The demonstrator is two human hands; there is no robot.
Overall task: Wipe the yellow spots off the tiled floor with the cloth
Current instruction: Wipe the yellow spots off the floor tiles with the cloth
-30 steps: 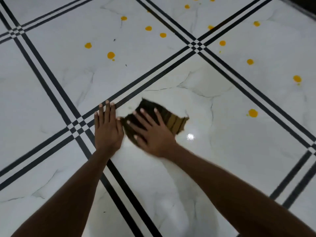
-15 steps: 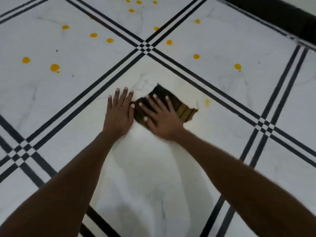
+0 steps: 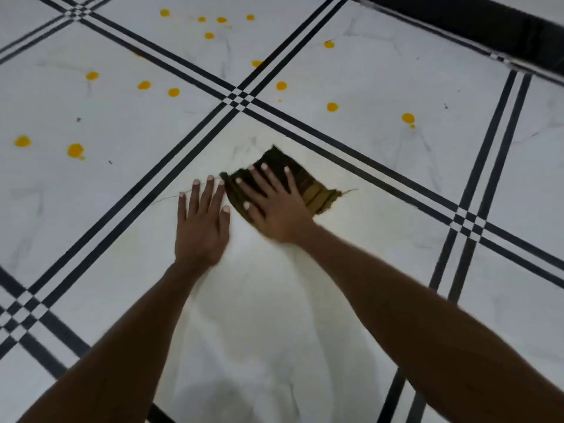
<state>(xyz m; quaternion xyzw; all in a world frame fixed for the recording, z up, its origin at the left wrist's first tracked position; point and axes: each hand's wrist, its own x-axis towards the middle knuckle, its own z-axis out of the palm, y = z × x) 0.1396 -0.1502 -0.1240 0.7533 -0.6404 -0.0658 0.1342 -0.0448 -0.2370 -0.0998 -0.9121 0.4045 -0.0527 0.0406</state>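
From the head camera I see my right hand (image 3: 276,213) pressed flat on the folded cloth (image 3: 308,186), fingers straight and spread, palm down; nothing is curled round the fabric, so that grip is open and simply bearing on it. The cloth is dark brown with ochre stripes along its right edge (a loose thread trails off its right corner), and it lies on the white marble-look tile in the middle of the view, just this side of the double black lines that cross above it. My left hand (image 3: 203,222) lies flat on the same tile just beside the cloth's left edge, fingers straight and close together, holding nothing; its fingertips come near the cloth's corner, though I cannot tell whether they touch it.

The yellow spots (image 3: 174,92) are scattered over the tiled floor (image 3: 381,83) farther away: a group on the tile up and to the left, two larger ones (image 3: 75,150) at far left, several small ones along the top, and more (image 3: 408,118) on the tile to the upper right. A dark band (image 3: 488,22) runs along the top right corner.
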